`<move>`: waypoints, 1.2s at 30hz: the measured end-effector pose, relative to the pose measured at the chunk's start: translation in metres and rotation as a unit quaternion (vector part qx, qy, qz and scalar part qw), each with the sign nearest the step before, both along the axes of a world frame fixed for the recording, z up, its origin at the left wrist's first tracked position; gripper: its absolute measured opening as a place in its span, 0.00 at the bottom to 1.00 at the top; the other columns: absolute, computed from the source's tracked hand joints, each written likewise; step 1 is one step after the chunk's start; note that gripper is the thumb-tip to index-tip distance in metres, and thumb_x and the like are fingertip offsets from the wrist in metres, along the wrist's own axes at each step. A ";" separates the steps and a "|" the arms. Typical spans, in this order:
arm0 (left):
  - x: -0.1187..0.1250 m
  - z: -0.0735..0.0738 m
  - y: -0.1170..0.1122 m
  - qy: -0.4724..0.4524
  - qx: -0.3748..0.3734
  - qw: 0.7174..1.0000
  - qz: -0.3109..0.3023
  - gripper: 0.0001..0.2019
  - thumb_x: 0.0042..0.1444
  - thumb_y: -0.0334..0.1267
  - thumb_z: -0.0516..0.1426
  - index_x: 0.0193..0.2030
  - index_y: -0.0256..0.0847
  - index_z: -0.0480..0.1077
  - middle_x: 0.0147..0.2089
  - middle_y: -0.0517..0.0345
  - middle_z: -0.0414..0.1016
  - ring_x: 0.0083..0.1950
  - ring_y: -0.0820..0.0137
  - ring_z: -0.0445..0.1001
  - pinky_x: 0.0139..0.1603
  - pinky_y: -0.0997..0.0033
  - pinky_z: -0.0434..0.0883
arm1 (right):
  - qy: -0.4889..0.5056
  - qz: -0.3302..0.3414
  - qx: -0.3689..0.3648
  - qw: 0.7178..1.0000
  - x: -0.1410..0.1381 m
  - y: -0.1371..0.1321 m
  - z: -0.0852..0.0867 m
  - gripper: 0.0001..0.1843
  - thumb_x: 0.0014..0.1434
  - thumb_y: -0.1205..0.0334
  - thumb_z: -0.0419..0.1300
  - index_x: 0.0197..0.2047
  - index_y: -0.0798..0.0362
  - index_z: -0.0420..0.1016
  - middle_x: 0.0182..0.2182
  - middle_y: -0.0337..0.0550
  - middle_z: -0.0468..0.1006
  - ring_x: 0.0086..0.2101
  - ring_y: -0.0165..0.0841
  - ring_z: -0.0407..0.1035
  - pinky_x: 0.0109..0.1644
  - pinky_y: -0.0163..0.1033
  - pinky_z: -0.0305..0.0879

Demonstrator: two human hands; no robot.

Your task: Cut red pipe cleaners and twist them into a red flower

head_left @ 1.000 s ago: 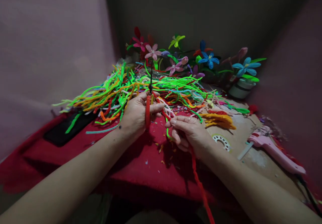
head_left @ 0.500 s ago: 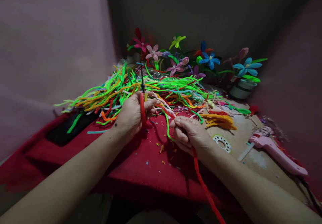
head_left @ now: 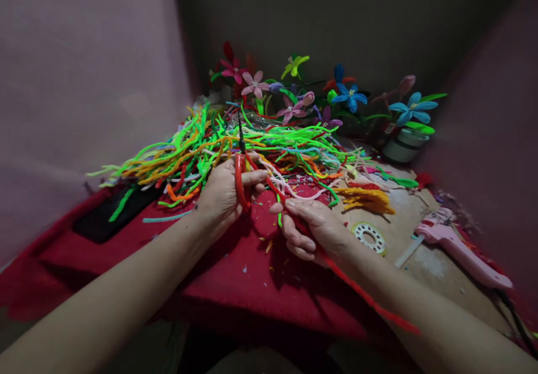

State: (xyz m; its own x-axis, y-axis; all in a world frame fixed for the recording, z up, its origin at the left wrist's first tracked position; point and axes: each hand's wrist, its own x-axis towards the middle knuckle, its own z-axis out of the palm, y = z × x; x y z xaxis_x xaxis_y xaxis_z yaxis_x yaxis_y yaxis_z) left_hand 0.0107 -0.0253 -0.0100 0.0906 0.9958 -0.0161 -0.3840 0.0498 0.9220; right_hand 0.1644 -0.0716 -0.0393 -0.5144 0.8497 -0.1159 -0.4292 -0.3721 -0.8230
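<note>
My left hand (head_left: pixel 225 186) is closed around red-handled scissors (head_left: pixel 239 180), whose dark blades point up and away over the pile. Pinched in my right hand (head_left: pixel 313 225) is a red pipe cleaner (head_left: pixel 365 292); one end trails back over my right forearm, and the other runs toward my left fingers. Whether the left fingers also grip it I cannot tell. Just beyond both hands lies a heap of pipe cleaners (head_left: pixel 290 138), mostly bright green, with orange, pink and red ones mixed in.
Pipe-cleaner flowers (head_left: pixel 351 98) stand along the back. To the right are a white jar (head_left: pixel 406 145), a pink glue gun (head_left: pixel 462 250), a white ring-shaped spool (head_left: pixel 369 238) and an orange bundle (head_left: pixel 365 199). A dark flat object (head_left: pixel 113 214) lies left on the red cloth (head_left: pixel 227 290), with scraps scattered about.
The red pipe cleaner's loose end has swung rightward and up, lying across my right forearm now. My right hand has shifted slightly left and loosened its lower fingers. The scissors remain in my left hand.
</note>
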 end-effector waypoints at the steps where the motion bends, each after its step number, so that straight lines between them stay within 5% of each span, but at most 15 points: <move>1: 0.000 0.000 -0.001 0.010 0.001 1.000 -0.004 0.21 0.40 0.24 0.64 0.43 0.36 0.68 0.28 0.63 0.72 0.19 0.82 0.67 0.18 0.85 0.65 | -0.005 0.000 0.000 1.000 0.000 0.001 0.000 0.11 0.59 0.58 0.54 0.39 0.57 0.69 0.13 0.35 0.70 0.09 0.22 0.48 0.11 0.27 0.52; 6: 0.004 -0.001 -0.007 0.040 0.006 0.996 -0.080 0.21 0.39 0.28 0.66 0.42 0.35 0.69 0.25 0.63 0.71 0.19 0.80 0.68 0.17 0.83 0.64 | -0.004 -0.013 0.013 1.000 0.000 0.004 0.000 0.10 0.57 0.56 0.57 0.35 0.56 0.70 0.18 0.39 0.75 0.14 0.25 0.61 0.18 0.32 0.63; 13: 0.007 -0.004 -0.009 0.059 0.019 0.994 -0.086 0.18 0.41 0.30 0.66 0.41 0.37 0.70 0.23 0.65 0.71 0.18 0.80 0.67 0.16 0.85 0.62 | -0.036 -0.060 0.002 0.998 0.002 0.003 0.005 0.06 0.53 0.61 0.60 0.31 0.55 0.68 0.10 0.28 0.64 0.09 0.19 0.43 0.10 0.24 0.43; 19: 0.006 -0.005 -0.009 0.080 0.014 0.994 -0.079 0.17 0.39 0.30 0.66 0.39 0.38 0.71 0.22 0.67 0.69 0.16 0.81 0.64 0.16 0.84 0.62 | -0.098 -0.100 -0.021 0.990 -0.001 0.000 0.008 0.13 0.49 0.56 0.64 0.32 0.52 0.64 0.08 0.25 0.62 0.07 0.19 0.42 0.09 0.24 0.39; 26: 0.006 -0.004 -0.013 0.075 0.016 0.992 -0.098 0.18 0.39 0.29 0.66 0.39 0.39 0.70 0.19 0.70 0.66 0.14 0.82 0.60 0.14 0.84 0.58 | -0.109 -0.065 -0.047 0.991 0.000 0.000 0.007 0.08 0.49 0.61 0.63 0.30 0.52 0.66 0.07 0.24 0.58 0.08 0.20 0.42 0.08 0.24 0.38; 30: 0.007 -0.003 -0.010 0.108 -0.012 0.987 -0.122 0.15 0.40 0.34 0.66 0.36 0.40 0.69 0.19 0.68 0.66 0.14 0.79 0.63 0.13 0.82 0.59 | -0.096 -0.082 -0.034 0.991 0.000 0.002 0.005 0.08 0.48 0.62 0.63 0.29 0.55 0.68 0.13 0.32 0.69 0.10 0.21 0.52 0.12 0.27 0.52; 32: 0.005 -0.004 -0.008 0.153 0.029 0.982 -0.105 0.13 0.43 0.37 0.65 0.36 0.40 0.68 0.20 0.66 0.68 0.15 0.76 0.65 0.13 0.80 0.59 | -0.066 -0.102 -0.030 0.992 0.002 0.004 0.005 0.08 0.47 0.64 0.63 0.28 0.56 0.67 0.16 0.35 0.72 0.13 0.22 0.58 0.15 0.28 0.58; 36: -0.006 -0.009 -0.001 0.316 0.205 0.926 -0.025 0.15 0.46 0.32 0.61 0.43 0.42 0.70 0.25 0.63 0.72 0.21 0.74 0.69 0.23 0.76 0.65 | -0.017 -0.145 -0.034 0.989 0.007 0.008 0.010 0.06 0.49 0.66 0.61 0.29 0.54 0.66 0.13 0.30 0.66 0.11 0.19 0.48 0.12 0.25 0.44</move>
State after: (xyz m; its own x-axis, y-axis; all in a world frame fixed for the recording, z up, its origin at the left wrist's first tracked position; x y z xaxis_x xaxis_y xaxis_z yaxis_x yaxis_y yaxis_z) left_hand 0.0048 -0.0268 -0.0195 0.2381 0.9249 0.2963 0.2319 -0.3504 0.9074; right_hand 0.1709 -0.0638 -0.0296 -0.2450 0.9507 -0.1901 -0.4981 -0.2917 -0.8166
